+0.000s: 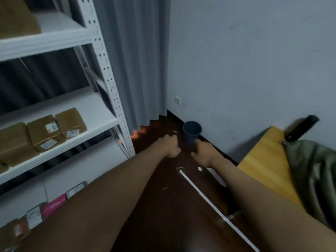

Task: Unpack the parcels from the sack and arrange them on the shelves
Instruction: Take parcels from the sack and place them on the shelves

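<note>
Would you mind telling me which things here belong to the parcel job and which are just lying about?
Job: taped brown parcels on the middle shelf; green sack on the wooden table; white shelving rack.

Lying about: blue bin, white strip on the floor, grey curtain.

Metal, cardboard, cloth and wood

White painted metal shelves (60, 40) are carrying matt brown cardboard parcels (46, 132); a grey cloth curtain (138, 60) is hanging over the glossy dark wood floor (163, 179).

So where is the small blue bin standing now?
In the head view the blue bin stands on the dark floor against the wall, right of the curtain, just beyond the right hand.
</note>
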